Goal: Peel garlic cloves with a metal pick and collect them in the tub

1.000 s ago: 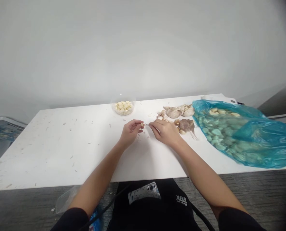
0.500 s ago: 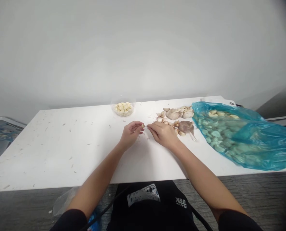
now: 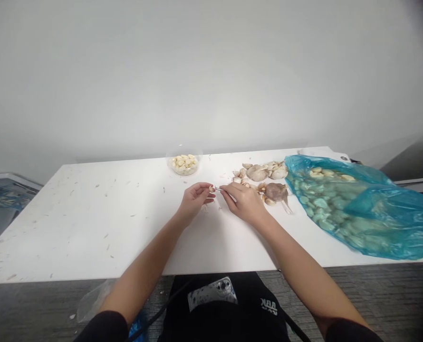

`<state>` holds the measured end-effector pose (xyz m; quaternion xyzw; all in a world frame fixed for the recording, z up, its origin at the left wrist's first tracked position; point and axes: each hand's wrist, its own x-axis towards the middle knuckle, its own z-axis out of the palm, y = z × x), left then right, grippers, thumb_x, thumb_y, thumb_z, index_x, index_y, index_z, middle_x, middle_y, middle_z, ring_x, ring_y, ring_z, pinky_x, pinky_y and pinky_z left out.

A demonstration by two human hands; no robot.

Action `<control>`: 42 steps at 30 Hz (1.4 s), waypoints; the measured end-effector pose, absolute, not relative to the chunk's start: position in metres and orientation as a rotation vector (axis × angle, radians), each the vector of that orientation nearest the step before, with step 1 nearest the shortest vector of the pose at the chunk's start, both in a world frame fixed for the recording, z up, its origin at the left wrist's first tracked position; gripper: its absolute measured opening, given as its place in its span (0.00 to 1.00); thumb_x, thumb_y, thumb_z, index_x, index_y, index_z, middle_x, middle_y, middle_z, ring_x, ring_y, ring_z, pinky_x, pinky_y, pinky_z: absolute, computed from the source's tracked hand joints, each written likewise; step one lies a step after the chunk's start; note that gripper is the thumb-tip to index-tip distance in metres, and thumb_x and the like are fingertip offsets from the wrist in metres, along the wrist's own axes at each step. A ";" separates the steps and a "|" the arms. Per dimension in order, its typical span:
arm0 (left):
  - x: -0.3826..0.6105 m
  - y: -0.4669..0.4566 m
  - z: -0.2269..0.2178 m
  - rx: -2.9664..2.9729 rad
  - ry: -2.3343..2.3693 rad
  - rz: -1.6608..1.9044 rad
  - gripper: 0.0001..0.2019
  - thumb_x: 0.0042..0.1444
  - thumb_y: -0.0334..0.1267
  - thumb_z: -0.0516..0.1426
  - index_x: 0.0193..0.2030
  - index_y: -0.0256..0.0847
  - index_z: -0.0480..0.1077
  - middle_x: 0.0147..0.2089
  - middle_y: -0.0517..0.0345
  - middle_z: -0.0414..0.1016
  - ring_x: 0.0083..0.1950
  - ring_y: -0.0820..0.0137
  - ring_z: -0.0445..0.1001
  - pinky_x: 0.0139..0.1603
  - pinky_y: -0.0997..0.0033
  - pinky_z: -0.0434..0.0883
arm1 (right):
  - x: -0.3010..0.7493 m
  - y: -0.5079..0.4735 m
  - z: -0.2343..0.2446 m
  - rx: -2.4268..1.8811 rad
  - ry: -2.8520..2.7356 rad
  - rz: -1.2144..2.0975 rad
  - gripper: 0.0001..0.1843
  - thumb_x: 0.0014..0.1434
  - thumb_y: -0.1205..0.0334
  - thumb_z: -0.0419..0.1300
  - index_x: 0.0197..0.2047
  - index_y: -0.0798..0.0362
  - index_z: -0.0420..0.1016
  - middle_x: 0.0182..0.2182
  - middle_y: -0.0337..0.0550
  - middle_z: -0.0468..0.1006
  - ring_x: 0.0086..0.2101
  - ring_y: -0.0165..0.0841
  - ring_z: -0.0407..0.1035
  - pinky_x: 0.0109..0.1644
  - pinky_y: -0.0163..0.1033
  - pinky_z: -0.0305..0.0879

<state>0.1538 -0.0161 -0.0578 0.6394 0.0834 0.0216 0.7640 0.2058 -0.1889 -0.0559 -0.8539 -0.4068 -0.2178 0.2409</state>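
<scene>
My left hand (image 3: 196,201) pinches a small peeled garlic clove (image 3: 211,189) between thumb and fingertips. My right hand (image 3: 245,203) holds a thin metal pick (image 3: 219,189), its tip at the clove. Just beyond my right hand lies a heap of unpeeled garlic cloves and bulb pieces (image 3: 263,172), with a purple-tinged garlic bulb (image 3: 276,192) beside my right knuckles. A clear bowl (image 3: 185,164) of peeled cloves stands farther off, past my left hand.
The white table (image 3: 90,232) is strewn with papery skin flakes. A blue plastic bag (image 3: 354,209) of garlic cloves lies at the right. A phone (image 3: 213,293) sits on my dark apron below the table edge. A wall rises behind the table.
My hands have drawn slightly apart since the middle frame, and the pick stays at the clove. The whole scene sits a little lower in view, from my head tilting.
</scene>
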 end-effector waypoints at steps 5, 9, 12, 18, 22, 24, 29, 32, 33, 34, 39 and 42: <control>0.153 -0.020 -0.056 1.347 0.171 0.056 0.19 0.48 0.43 0.63 0.41 0.31 0.69 0.38 0.49 0.74 0.39 0.70 0.74 0.50 0.62 0.69 | 0.205 -0.188 -0.057 -2.337 -1.122 -0.603 0.14 0.64 0.60 0.49 0.44 0.52 0.74 0.34 0.38 0.76 0.32 0.28 0.69 0.30 0.33 0.53; 0.152 -0.022 -0.056 1.303 0.182 0.052 0.18 0.45 0.40 0.64 0.40 0.31 0.70 0.38 0.48 0.75 0.39 0.70 0.74 0.51 0.63 0.69 | 0.206 -0.187 -0.055 -2.358 -1.131 -0.589 0.14 0.64 0.61 0.49 0.43 0.53 0.74 0.34 0.38 0.75 0.32 0.28 0.68 0.30 0.34 0.52; 0.152 -0.022 -0.056 1.292 0.186 0.057 0.17 0.44 0.39 0.65 0.39 0.31 0.70 0.39 0.48 0.75 0.40 0.70 0.74 0.51 0.64 0.69 | 0.208 -0.188 -0.056 -2.351 -1.157 -0.605 0.13 0.63 0.62 0.49 0.41 0.53 0.75 0.33 0.37 0.75 0.31 0.27 0.68 0.30 0.34 0.52; 0.151 -0.020 -0.058 1.361 0.126 0.066 0.17 0.43 0.36 0.66 0.40 0.31 0.72 0.40 0.47 0.75 0.42 0.70 0.74 0.49 0.69 0.69 | 0.207 -0.188 -0.058 -2.361 -1.163 -0.578 0.13 0.63 0.62 0.48 0.40 0.53 0.74 0.32 0.38 0.74 0.32 0.27 0.67 0.29 0.34 0.50; 0.152 -0.022 -0.059 1.281 0.202 0.065 0.17 0.44 0.38 0.66 0.39 0.32 0.72 0.38 0.50 0.76 0.42 0.71 0.74 0.50 0.68 0.69 | 0.207 -0.187 -0.057 -2.395 -1.143 -0.536 0.14 0.64 0.61 0.47 0.40 0.52 0.74 0.33 0.38 0.74 0.33 0.28 0.67 0.29 0.35 0.49; 0.153 -0.023 -0.059 1.243 0.230 0.066 0.17 0.44 0.39 0.65 0.40 0.32 0.72 0.36 0.51 0.75 0.41 0.71 0.74 0.52 0.67 0.69 | 0.207 -0.187 -0.057 -2.418 -1.135 -0.503 0.15 0.64 0.61 0.46 0.41 0.52 0.74 0.33 0.38 0.74 0.33 0.28 0.68 0.29 0.35 0.49; 0.153 -0.022 -0.056 1.260 0.261 0.040 0.18 0.44 0.42 0.65 0.40 0.34 0.72 0.39 0.53 0.73 0.38 0.70 0.75 0.45 0.65 0.72 | 0.206 -0.185 -0.056 -2.495 -1.062 -0.413 0.16 0.64 0.59 0.45 0.42 0.51 0.74 0.34 0.38 0.74 0.35 0.29 0.68 0.28 0.36 0.46; 0.153 -0.021 -0.055 1.239 0.272 0.013 0.17 0.45 0.42 0.65 0.40 0.36 0.72 0.42 0.54 0.71 0.37 0.72 0.74 0.42 0.68 0.72 | 0.205 -0.185 -0.054 -2.535 -1.036 -0.376 0.17 0.65 0.58 0.44 0.42 0.50 0.74 0.35 0.38 0.74 0.36 0.30 0.68 0.28 0.36 0.45; 0.153 -0.021 -0.054 1.227 0.273 0.002 0.17 0.45 0.42 0.65 0.40 0.37 0.72 0.42 0.55 0.70 0.37 0.72 0.74 0.42 0.68 0.72 | 0.205 -0.185 -0.054 -2.552 -1.031 -0.365 0.17 0.65 0.58 0.44 0.42 0.50 0.74 0.36 0.38 0.74 0.36 0.30 0.68 0.28 0.37 0.44; 0.153 -0.020 -0.055 1.218 0.274 -0.009 0.16 0.45 0.42 0.64 0.41 0.37 0.72 0.42 0.55 0.70 0.38 0.73 0.73 0.42 0.69 0.72 | 0.204 -0.185 -0.053 -2.570 -1.027 -0.354 0.17 0.65 0.58 0.44 0.43 0.49 0.74 0.36 0.38 0.74 0.36 0.30 0.68 0.28 0.37 0.44; 0.153 -0.021 -0.056 1.196 0.278 -0.015 0.16 0.47 0.41 0.64 0.41 0.37 0.71 0.36 0.57 0.70 0.37 0.75 0.72 0.42 0.71 0.71 | 0.205 -0.185 -0.050 -2.625 -1.026 -0.288 0.16 0.64 0.59 0.45 0.43 0.48 0.73 0.38 0.38 0.74 0.36 0.31 0.68 0.27 0.37 0.43; 0.154 -0.021 -0.055 1.167 0.286 -0.023 0.17 0.46 0.42 0.64 0.41 0.36 0.71 0.36 0.57 0.70 0.36 0.76 0.71 0.41 0.73 0.70 | 0.204 -0.184 -0.049 -2.620 -1.044 -0.255 0.16 0.65 0.59 0.45 0.44 0.49 0.73 0.38 0.39 0.74 0.38 0.31 0.68 0.28 0.37 0.45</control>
